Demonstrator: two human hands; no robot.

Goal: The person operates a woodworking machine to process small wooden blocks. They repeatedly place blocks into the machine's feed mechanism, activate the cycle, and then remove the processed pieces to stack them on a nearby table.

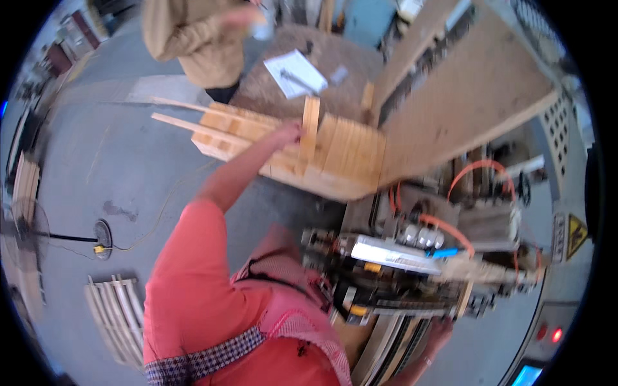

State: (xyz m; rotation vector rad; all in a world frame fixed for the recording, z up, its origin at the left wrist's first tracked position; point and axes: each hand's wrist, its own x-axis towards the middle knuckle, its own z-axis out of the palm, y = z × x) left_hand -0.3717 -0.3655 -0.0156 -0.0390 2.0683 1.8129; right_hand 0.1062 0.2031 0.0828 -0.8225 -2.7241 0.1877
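Note:
My left hand (290,133) reaches across to a stack of pale wooden strips (351,148). Its fingers are closed at the edge of a short wooden board (310,125), which lies crosswise over the stack. Low on the right, my right hand (441,333) is beside the machine (399,251), close to the end of a small wooden piece (465,298). The fingers of that hand are small and blurred, so its grip is unclear.
A large sloping wooden panel (463,96) rises behind the machine, near orange hoses (447,228). Papers (293,72) lie on a brown table (257,96); a person in tan (199,42) stands beside it. At left are a floor fan (26,222), its cable and wooden strips (116,315).

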